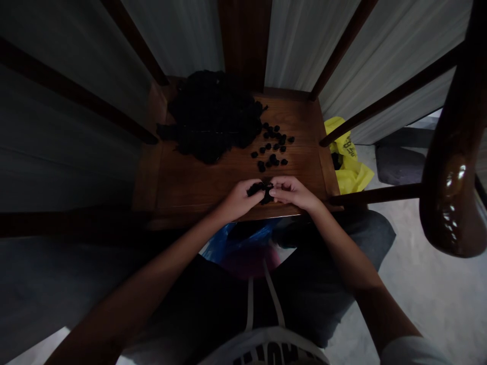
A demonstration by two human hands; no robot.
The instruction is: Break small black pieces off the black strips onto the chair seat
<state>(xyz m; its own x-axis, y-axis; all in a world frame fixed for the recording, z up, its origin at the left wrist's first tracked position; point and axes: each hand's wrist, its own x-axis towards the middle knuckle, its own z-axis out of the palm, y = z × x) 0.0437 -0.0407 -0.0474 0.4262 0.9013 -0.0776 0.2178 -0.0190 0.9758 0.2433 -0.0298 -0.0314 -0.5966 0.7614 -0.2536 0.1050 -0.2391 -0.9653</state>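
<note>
- Closest in are the person's own forearms, reaching forward over dark trousers [342, 243], with pale drawcords [249, 304] hanging down the front of a white printed shirt [266, 350]
- The left hand [239, 199] is closed, its fingers curled around one side of a small dark bundle [262, 191]
- The right hand [292, 193] is also closed, its fingertips pinching the other side, so both hands grip the bundle just above the near edge of a wooden seat [190, 187]
- What is in hand is working this one bundle between the fingers; its exact material and shape are too dark to tell
- Below that edge, a blue plastic bag [224, 243] lies beside something pink [249, 261]
- On the seat, ahead of the hands, small dark round pieces [271, 147] lie scattered in a loose group
- Just beside them, a large dark heap [211, 116] covers the far left of the seat
- To the right of the seat sits a crumpled yellow plastic bag [352, 175]
- Farther right are a glossy curved wooden post [449, 203], a grey cushion [399, 165] and a pale floor [437, 284]
- Behind everything hang pale curtains [300, 45]
</note>
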